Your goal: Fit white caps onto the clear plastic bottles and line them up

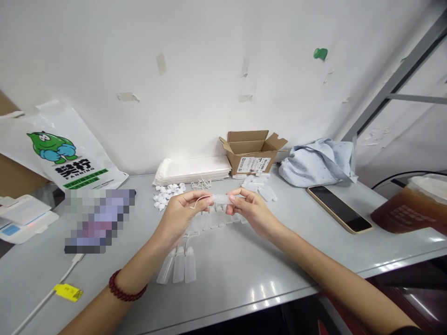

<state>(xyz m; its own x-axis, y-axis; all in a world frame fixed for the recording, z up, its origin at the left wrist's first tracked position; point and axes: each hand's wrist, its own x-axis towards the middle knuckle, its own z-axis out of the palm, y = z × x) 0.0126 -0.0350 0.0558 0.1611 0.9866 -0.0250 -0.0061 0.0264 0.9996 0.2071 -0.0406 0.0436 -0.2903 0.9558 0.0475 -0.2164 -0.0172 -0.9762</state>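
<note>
A small clear bottle is held level above the counter, between the two hands. The left hand pinches its left end, where a thin white tether loops from the tip; the left fingers are clenched on that end. The right hand grips the other end, its fingers closed round the body. Whether a cap is on this bottle cannot be told at this size.

Below the hands, three bottles lie side by side near the counter's front edge, and a row of further bottles lies directly under the hands, partly hidden. By judgement, these are pieces already handled, the held bottle being the one in work.

Farther back, a heap of loose white caps lies just beside a stack of flat white bags, with some loose clear parts in front of an open carton. By judgement this stock marks work left: many caps lie loose, so the job appears only partly through.

At the right lie a phone, a blue cloth and a brown-filled tub; at the left, a printed bag, a white cable with a yellow tag, and a red bead bracelet on the left wrist.
</note>
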